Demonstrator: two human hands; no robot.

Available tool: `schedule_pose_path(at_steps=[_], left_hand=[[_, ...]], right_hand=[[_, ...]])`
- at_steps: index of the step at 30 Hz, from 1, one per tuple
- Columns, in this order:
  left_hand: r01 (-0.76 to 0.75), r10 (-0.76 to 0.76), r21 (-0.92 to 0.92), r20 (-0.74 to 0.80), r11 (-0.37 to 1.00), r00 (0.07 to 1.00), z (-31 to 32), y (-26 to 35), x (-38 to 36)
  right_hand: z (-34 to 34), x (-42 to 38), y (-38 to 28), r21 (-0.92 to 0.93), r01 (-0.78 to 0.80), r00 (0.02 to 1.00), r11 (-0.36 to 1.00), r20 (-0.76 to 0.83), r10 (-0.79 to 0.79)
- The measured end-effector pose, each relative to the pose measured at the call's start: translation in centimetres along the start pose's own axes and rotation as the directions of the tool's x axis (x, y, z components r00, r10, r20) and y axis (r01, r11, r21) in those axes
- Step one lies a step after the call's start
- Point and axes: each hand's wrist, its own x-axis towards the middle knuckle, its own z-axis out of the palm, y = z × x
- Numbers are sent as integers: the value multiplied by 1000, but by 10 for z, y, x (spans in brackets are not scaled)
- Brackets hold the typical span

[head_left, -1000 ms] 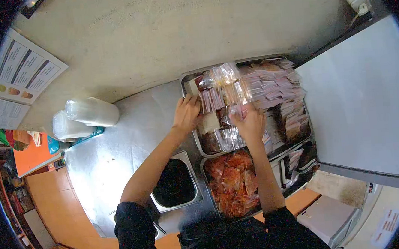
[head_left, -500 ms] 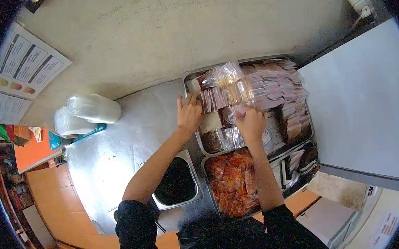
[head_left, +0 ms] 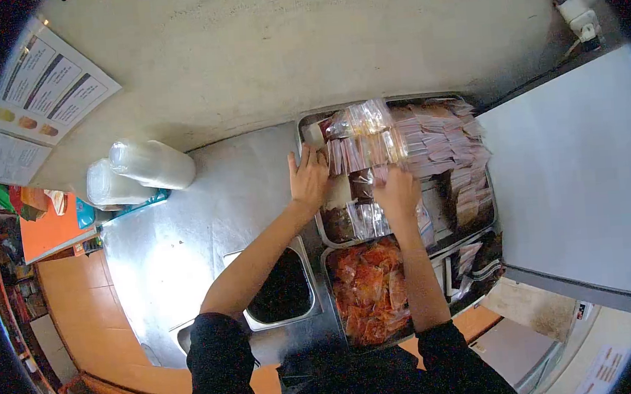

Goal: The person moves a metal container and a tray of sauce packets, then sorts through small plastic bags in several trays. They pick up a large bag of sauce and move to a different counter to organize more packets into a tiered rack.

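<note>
Rows of small clear plastic sachets (head_left: 436,137) stand packed in a metal tray (head_left: 316,230) against the wall. My left hand (head_left: 310,179) is at the tray's left side, fingers spread, touching the left end of a row of sachets. Lower in the tray, my right hand (head_left: 400,193) is curled with its fingertips at a shorter row of sachets. Its fingertips are partly hidden, and it seems to pinch a sachet there. Below lies a second tray filled with flat plastic packets of orange-red contents (head_left: 369,285), partly behind my right forearm.
A metal container with dark contents (head_left: 282,291) is set into the steel counter (head_left: 234,181). Stacked clear plastic containers (head_left: 152,164) stand at the back left. A white panel (head_left: 570,172) borders the trays on the right. Printed sheets (head_left: 51,84) hang on the wall.
The view has shifted slightly, so the scene sits a little further right. Both hands stay at the sachet rows; my right hand's fingers have moved slightly against the sachets.
</note>
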Motion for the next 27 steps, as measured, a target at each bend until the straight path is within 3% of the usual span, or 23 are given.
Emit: schedule_pose_path(at_steps=[2, 4, 5, 6, 8, 10, 12, 13, 14, 16, 20, 22, 23, 25, 27], left_hand=[[3, -2, 31, -9, 1000, 1000, -2, -3, -4], [7, -19, -240, -50, 971, 999, -19, -7, -9], [12, -25, -241, -49, 970, 998, -18, -11, -11], [-23, 7, -253, -65, 967, 998, -17, -16, -13], [-57, 38, -264, -77, 963, 996, -19, -26, -18], [-90, 115, -416, 35, 905, 993, -33, -38, -22], [-93, 127, -441, 48, 893, 991, -40, -45, -26], [-103, 146, -466, 57, 879, 988, -44, -49, -27], [-99, 141, -466, 56, 879, 988, -46, -52, -28], [-56, 111, -589, 58, 806, 992, -50, -58, -28], [-38, 66, -686, 15, 727, 998, -54, -66, -21], [-139, 16, -688, -182, 713, 983, -47, -70, -11], [-144, 21, -684, -185, 715, 982, -48, -70, -8], [-129, -256, -791, -341, 597, 904, -52, -66, 0], [-94, -305, -805, -326, 585, 895, -67, -62, 5]], right_hand=[[-2, 1, 2, -6, 6, 1000, 1000, 18, -6], [-3, 3, 16, 130, 23, 1000, 991, -23, -20], [-2, 4, 24, 259, -16, 1000, 966, 16, 12], [-3, 7, 32, 258, -14, 1000, 966, 19, 9], [-3, 14, 51, 491, 95, 991, 866, 36, -129], [4, 27, 74, 552, 92, 985, 829, 73, -158], [-19, 32, 71, 727, -73, 956, 683, 247, -160], [-38, 34, 68, 723, -296, 895, 624, 439, -84], [-50, 33, 62, 723, -293, 894, 625, 439, -88], [-69, 33, 52, 773, -429, 886, 468, 460, 52], [-83, 53, 6, 776, -313, 922, 547, 386, -19], [-51, 76, -19, 862, -125, 963, 491, 223, -148], [-36, 86, -33, 848, -101, 958, 520, 225, -180], [-10, 106, -59, 814, -131, 928, 565, 302, -220], [16, 124, -69, 794, -181, 901, 580, 370, -225]])
